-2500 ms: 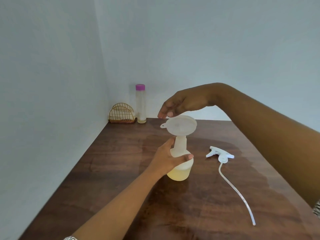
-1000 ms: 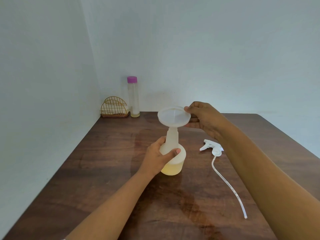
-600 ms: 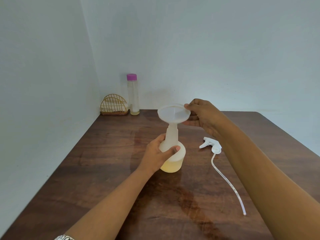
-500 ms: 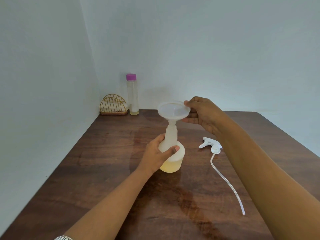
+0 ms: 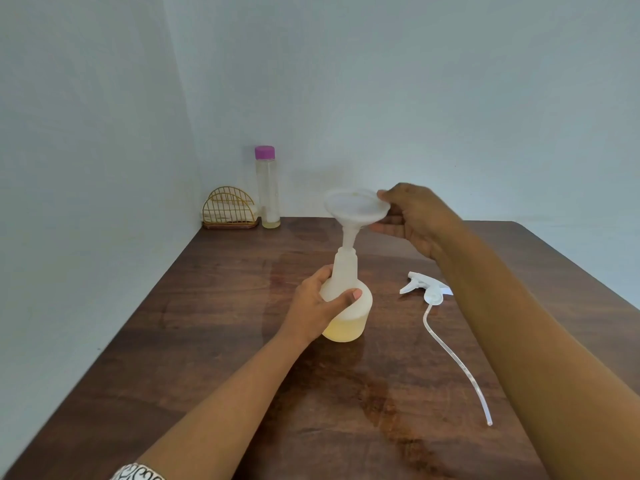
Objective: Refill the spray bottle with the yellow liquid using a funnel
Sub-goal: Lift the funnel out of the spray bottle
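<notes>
So, at this point your left hand (image 5: 317, 308) was curled around the shoulder of the spray bottle (image 5: 360, 304), thumb across the front and fingers round the back, and the bottle stood upright on the wooden table (image 5: 214, 341), roughly mid-table. The yellow liquid (image 5: 344, 329) only filled the lowest part of it; the rest looked cloudy white. The funnel (image 5: 355, 207) sat above the bottle with its stem pointing down into the open neck, though I couldn't tell how far in it actually went. The bowl looked tipped a bit rather than dead level. Your right hand (image 5: 414, 223) was pinching the funnel's rim on its right side, thumb on top of the edge and the other fingers underneath. Just right of the bottle, not touching it, the white trigger head (image 5: 424, 291) lay on its side on the table, with its thin tube (image 5: 453, 358) curving away toward the near edge, partly under your right forearm. Back in the corner by the wall stood a tall clear bottle (image 5: 267, 188) with a purple cap and a little pale liquid at the bottom, right beside a gold wire holder (image 5: 230, 211).
</notes>
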